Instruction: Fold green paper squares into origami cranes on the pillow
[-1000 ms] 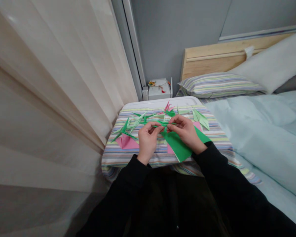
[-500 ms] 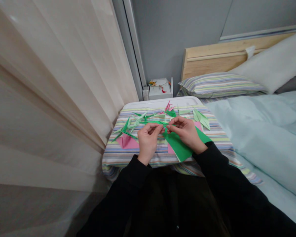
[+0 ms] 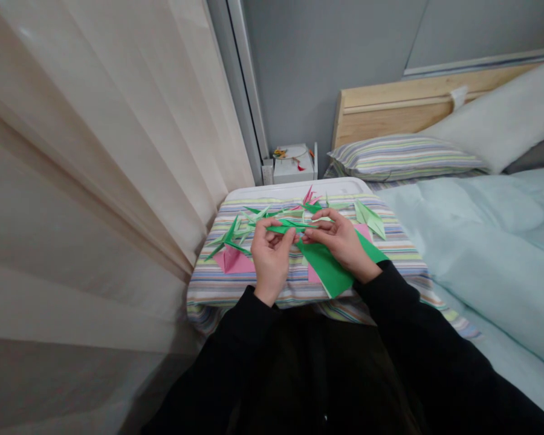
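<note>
Delicately, left hand (image 3: 272, 257) pinching folded green paper (image 3: 291, 225), right hand (image 3: 338, 241) narrowly pinching its right part, striped cloth (image 3: 240, 287) beneath.

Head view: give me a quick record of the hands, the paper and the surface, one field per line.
Left hand: holds folded green paper
Right hand: fingertips at that paper's right end
Below right hand: green sheet
Left of hands: pink paper, folded green shapes
Surface: striped cloth over white tabletop
</note>
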`<control>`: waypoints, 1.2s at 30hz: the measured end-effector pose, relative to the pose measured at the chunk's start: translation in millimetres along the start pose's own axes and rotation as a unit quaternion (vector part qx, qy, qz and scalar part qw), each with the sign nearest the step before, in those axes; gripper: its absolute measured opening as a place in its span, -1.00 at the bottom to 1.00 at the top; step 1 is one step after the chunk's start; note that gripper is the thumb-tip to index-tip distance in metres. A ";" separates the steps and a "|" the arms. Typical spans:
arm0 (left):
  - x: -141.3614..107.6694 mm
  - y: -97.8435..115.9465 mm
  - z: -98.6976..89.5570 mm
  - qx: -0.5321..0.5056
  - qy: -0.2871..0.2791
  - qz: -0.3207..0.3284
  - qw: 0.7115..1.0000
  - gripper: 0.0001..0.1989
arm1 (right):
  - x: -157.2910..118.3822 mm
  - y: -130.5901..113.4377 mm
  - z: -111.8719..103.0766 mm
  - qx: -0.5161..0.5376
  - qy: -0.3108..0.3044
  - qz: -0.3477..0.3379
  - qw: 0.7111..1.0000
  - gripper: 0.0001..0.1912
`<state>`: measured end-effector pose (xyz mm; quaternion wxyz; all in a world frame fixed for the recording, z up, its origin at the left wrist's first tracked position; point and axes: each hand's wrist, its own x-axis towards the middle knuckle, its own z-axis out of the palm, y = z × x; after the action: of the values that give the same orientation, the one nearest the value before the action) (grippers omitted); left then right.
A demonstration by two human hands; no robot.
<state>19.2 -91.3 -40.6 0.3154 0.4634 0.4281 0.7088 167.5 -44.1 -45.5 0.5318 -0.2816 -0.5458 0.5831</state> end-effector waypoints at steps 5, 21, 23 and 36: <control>0.0 0.9 0.3 -0.015 -0.049 -0.039 0.998 -0.21 | 2.1 -2.4 -3.8 -0.003 0.045 -0.037 0.998 -0.57; 13.6 -2.2 -5.1 -0.045 -0.197 -0.164 0.966 -0.69 | -0.5 -10.1 0.4 0.019 0.016 -0.030 0.999 -0.57; 14.3 -0.1 -5.0 -0.040 -0.214 -0.177 0.960 -0.69 | -1.1 -9.9 0.4 0.018 0.014 -0.023 0.999 -0.59; 14.1 0.4 -6.0 -0.008 -0.213 -0.137 0.967 -0.71 | -5.2 -8.6 -1.1 -0.033 -0.035 0.012 0.999 -0.71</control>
<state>8.3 -81.4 -36.0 0.4977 0.5382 0.4047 0.5467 172.6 -49.9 -39.0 0.4958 -0.2844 -0.5797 0.5807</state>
